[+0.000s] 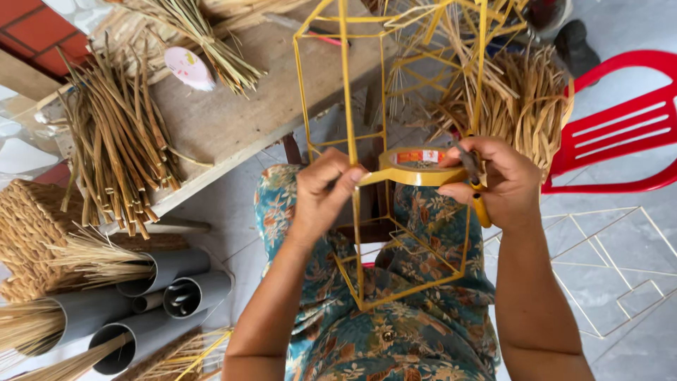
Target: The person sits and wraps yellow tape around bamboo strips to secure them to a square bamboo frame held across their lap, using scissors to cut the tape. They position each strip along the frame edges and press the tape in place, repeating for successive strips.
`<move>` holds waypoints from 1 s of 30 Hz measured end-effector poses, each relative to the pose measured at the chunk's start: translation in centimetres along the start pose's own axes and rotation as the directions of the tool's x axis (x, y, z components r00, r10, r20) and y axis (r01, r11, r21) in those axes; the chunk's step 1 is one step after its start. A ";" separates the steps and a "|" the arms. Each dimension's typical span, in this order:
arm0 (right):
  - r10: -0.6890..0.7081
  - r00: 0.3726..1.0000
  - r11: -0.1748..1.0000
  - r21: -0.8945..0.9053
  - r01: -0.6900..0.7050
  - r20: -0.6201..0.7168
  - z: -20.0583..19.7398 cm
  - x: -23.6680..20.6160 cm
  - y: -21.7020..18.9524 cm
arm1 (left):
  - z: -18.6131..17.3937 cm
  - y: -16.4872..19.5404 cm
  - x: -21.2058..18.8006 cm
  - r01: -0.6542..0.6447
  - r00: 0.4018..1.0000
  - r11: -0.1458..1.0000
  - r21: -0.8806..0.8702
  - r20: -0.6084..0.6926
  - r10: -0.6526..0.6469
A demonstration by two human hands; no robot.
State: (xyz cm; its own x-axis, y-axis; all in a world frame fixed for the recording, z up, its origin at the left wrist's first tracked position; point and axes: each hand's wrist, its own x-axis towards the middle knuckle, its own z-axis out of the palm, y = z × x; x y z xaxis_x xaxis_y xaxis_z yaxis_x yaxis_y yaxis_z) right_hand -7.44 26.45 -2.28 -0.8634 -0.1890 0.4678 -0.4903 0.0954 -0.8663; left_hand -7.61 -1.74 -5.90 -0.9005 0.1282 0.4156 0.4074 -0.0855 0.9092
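A tall yellow wire frame (pixel 350 106) stands on my lap, over the floral fabric (pixel 381 331). My left hand (pixel 324 190) pinches the end of a yellow tape strip against the frame's front upright. My right hand (pixel 497 180) holds a roll of yellow tape (pixel 417 166) level with that upright, and also grips yellow-handled scissors (pixel 479 201) whose blades point up past my fingers. A short stretch of tape runs between the roll and my left fingers.
A wooden bench (pixel 226 113) at the left carries bundles of dried reeds (pixel 116 148). Grey plastic pipes (pixel 176 293) and a woven basket (pixel 28 226) lie at lower left. A red plastic chair (pixel 620 120) stands at the right, with more straw (pixel 529 106) and bare wire frames (pixel 613 268) on the floor.
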 end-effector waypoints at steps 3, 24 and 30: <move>-0.026 0.987 0.975 -0.215 0.060 0.157 -0.5 0.5 -2.1 | -1.9 0.5 -1.3 0.186 0.982 0.975 -0.122 0.044 -0.181; 0.436 0.697 0.763 -0.645 0.050 0.569 -7.0 3.6 -10.1 | -2.9 3.2 -2.6 0.157 0.974 0.987 0.025 0.162 -0.159; 0.336 0.675 0.888 -0.460 0.006 0.657 -5.7 5.2 -9.6 | -3.3 2.4 -2.6 0.190 0.978 0.980 -0.066 0.094 -0.184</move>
State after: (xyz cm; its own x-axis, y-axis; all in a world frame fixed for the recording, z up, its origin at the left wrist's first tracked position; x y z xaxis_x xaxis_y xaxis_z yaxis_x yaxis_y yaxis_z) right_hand -7.89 30.08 9.44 -0.6693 -0.7376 -0.0898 -0.4954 0.5331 -0.6858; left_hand -4.84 -5.57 -4.91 -0.9416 0.2340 0.2420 0.2179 -0.1243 0.9680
